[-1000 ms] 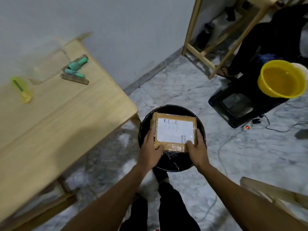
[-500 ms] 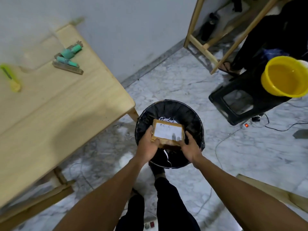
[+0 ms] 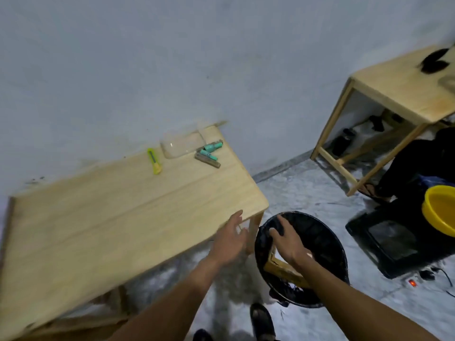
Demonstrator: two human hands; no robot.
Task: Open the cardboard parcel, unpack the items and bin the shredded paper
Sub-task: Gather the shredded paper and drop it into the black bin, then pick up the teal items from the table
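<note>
The cardboard parcel [image 3: 283, 268] sits tilted inside the black bin [image 3: 327, 232] on the floor, with only its brown edge and a bit of white label showing. My right hand [image 3: 289, 239] lies palm down over it, fingers spread and reaching the bin's left rim. Left of the bin, my left hand [image 3: 230, 238] hovers open and holds nothing, just below the corner of the wooden table [image 3: 118, 217]. The unpacked green cylinders [image 3: 211, 149] and a brown strip [image 3: 208, 160] lie at the table's far end beside clear plastic packaging [image 3: 183, 145]. No shredded paper is visible.
A yellow utility knife [image 3: 154, 161] lies on the table near the wall. A second wooden table [image 3: 394, 89] stands at the right. A black stool [image 3: 384, 238], a yellow basin [image 3: 440, 210] and a power strip [image 3: 413, 283] with cables sit right of the bin.
The parcel has gone from both hands down into the bin. My left hand has let go and moved left toward the table corner. The view has lifted toward the wall.
</note>
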